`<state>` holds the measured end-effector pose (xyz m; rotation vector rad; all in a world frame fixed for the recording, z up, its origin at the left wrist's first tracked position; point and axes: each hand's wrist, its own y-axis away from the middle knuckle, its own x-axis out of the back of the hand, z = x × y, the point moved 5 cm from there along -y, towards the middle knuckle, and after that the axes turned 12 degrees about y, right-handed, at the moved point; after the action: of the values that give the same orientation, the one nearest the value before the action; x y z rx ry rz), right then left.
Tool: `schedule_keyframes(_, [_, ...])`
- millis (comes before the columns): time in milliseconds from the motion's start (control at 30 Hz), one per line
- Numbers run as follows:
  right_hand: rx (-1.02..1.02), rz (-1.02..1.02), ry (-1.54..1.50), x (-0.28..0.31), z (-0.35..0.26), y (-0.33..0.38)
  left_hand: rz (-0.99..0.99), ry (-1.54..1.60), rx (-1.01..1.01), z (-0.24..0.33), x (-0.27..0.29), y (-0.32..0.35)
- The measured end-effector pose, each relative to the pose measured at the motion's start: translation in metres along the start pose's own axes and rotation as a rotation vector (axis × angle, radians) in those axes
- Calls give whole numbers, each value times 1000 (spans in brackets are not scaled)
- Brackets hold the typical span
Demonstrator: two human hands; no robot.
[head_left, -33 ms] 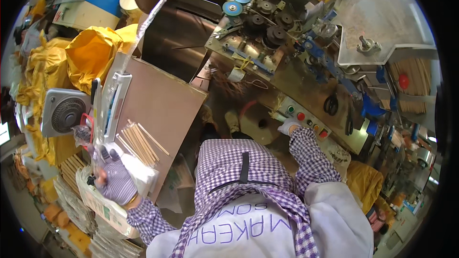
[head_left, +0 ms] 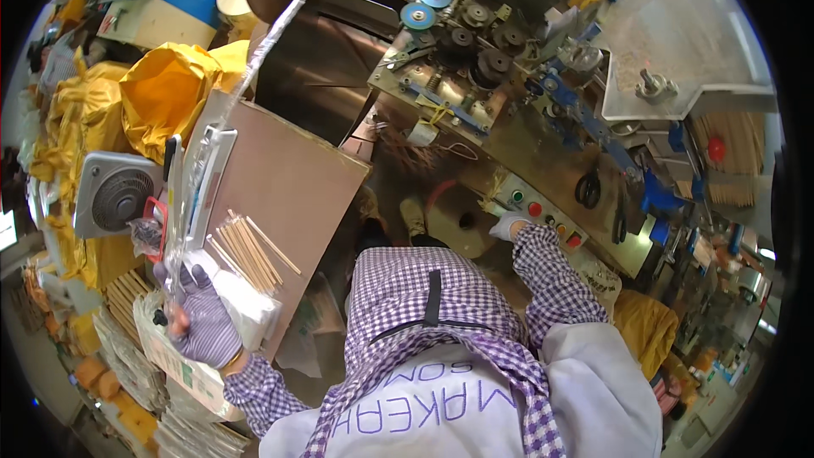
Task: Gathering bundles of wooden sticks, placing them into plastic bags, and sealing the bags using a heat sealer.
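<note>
My left hand (head_left: 208,322), in a striped glove with grey fingertips, is at the left by the lower end of a long clear plastic film strip (head_left: 188,203). Its fingers are spread, and a bare fingertip shows. Beside it a white packet (head_left: 246,309) lies on the brown board (head_left: 280,148), below a loose bundle of thin wooden sticks (head_left: 246,254). On the right, my right hand (head_left: 507,227), in a white glove, rests at the left end of a control panel (head_left: 543,214) with green and red buttons. Its fingers are too small and partly hidden to read.
A machine with black rollers and blue wheels (head_left: 471,42) stands ahead. Black-handled scissors (head_left: 587,190) lie on its bed. A clear hopper (head_left: 678,34) is at the upper right. A grey fan (head_left: 119,195) and yellow sacks (head_left: 165,89) stand at the left.
The view has shifted slightly. My left hand's fingers are a little lower and farther right beside the film strip. My right hand stays by the button panel.
</note>
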<state>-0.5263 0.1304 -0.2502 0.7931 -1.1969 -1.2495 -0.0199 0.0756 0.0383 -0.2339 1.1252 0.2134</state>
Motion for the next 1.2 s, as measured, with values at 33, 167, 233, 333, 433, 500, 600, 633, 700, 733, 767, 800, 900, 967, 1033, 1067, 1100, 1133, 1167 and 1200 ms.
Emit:
schedule_keyframes(33, [91, 5, 27, 24, -26, 27, -18, 33, -16, 9, -8, 7])
schedule_keyframes(167, [524, 774, -303, 113, -120, 115, -80, 31, -32, 36, -27, 29])
schedule_keyframes(233, [661, 980, -376, 172, -174, 183, 141, 0, -28, 66, -14, 49])
schedule_keyframes(333, [737, 1318, -316, 227, -241, 224, -33, 255, 16, 82, -43, 50])
schedule_keyframes(433, [642, 1303, -183, 282, -285, 220, 230, 331, -265, 145, -32, 72])
schedule_keyframes(500, [598, 1482, -201, 308, -299, 197, -77, 250, -104, 160, -49, 72])
schedule_keyframes(600, [829, 1571, -171, 320, -320, 228, 169, -75, -62, 181, -22, 85])
schedule_keyframes(633, [857, 1605, -113, 312, -332, 243, 351, -117, -35, 178, 1, 89])
schedule_keyframes(700, [939, 1614, 38, 279, -352, 271, 561, -55, 135, 155, 83, 96])
schedule_keyframes(733, [1001, 1525, 92, 254, -365, 278, 923, -340, 86, 135, 117, 103])
schedule_keyframes(767, [1058, 1432, 145, 227, -375, 283, 589, -131, 488, 103, 168, 97])
schedule_keyframes(800, [1135, 1408, 139, 202, -377, 280, 1013, -404, 499, 54, 143, 65])
schedule_keyframes(900, [1314, 1348, 31, 150, -359, 290, 538, -431, 765, -34, 133, 24])
schedule_keyframes(967, [1279, 1256, 106, 135, -342, 279, 464, -368, 831, -74, 106, 13])
schedule_keyframes(1033, [1238, 967, 96, 137, -330, 258, 212, -570, 927, -92, 82, -5])
schedule_keyframes(1067, [1295, 1006, 95, 141, -321, 257, 217, -614, 1012, -91, 78, -4])
schedule_keyframes(1100, [1352, 1046, 92, 142, -313, 259, 223, -657, 1097, -88, 72, -1])
schedule_keyframes(1133, [1352, 1040, 83, 142, -308, 259, 259, -657, 1123, -85, 66, 1])
schedule_keyframes(1167, [1387, 1070, 155, 140, -305, 263, 264, -662, 1129, -86, 68, 5])
schedule_keyframes(1200, [1422, 1101, 228, 138, -302, 269, 146, -746, 1013, -85, 68, 5])
